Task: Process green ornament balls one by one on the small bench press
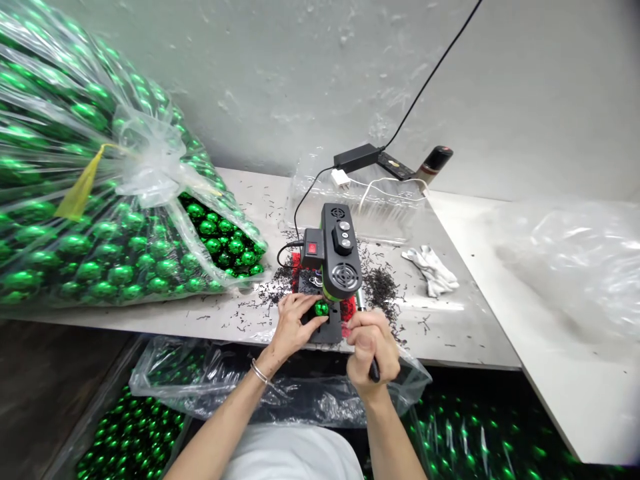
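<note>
My left hand has its thumb and fingers around a shiny green ball, which sits on the black base plate under the head of a black machine. Wrapped round the black handle of a lever at the machine's right side is my right hand. A small box with a red switch is fixed to the machine's left. Red material shows beside the base, and small black bits lie scattered on both sides.
A big clear bag of green balls fills the left. White gloves lie right of the machine. Behind it are a clear plastic tray and a power adapter. An open plastic bag hangs below the table edge.
</note>
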The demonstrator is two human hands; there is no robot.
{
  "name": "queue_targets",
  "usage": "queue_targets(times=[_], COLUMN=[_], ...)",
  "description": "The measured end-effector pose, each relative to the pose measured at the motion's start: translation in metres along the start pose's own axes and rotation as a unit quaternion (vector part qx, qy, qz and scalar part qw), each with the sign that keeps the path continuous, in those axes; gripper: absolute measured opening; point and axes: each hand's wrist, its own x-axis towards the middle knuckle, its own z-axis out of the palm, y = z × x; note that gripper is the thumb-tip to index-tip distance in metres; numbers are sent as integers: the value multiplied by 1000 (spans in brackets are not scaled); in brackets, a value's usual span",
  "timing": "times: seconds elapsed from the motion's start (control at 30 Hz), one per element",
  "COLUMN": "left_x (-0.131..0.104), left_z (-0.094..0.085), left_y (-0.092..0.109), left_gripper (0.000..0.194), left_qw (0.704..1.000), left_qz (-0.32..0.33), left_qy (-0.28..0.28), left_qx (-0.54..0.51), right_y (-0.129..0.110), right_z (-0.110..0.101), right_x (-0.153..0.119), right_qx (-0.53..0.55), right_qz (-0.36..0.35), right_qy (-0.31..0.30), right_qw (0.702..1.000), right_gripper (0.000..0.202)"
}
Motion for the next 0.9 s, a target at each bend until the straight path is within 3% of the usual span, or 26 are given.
queue_targets(times=[0.4, 0.6, 0.77, 0.9], left_x=[1, 1, 0, 3], left_z=[2, 3, 2, 4], left_y=[-1, -2, -1, 1], left_gripper=[35, 36, 35, 36], left_qw=[1000, 1000, 1000, 1000], left_qz=[8, 11, 2, -14], left_qy=[8, 9, 3, 5], left_qx=[4, 2, -7, -22], right_y=[35, 38, 43, 29], right_z=[18, 22, 19, 12], right_x=[-45, -48, -51, -31], right_qx=[-4, -5, -30, -6], right_qz=[-42, -36, -60, -57], right_qy=[58, 62, 15, 24], right_qw=[997, 997, 998, 998], right_gripper=[29, 33, 31, 32])
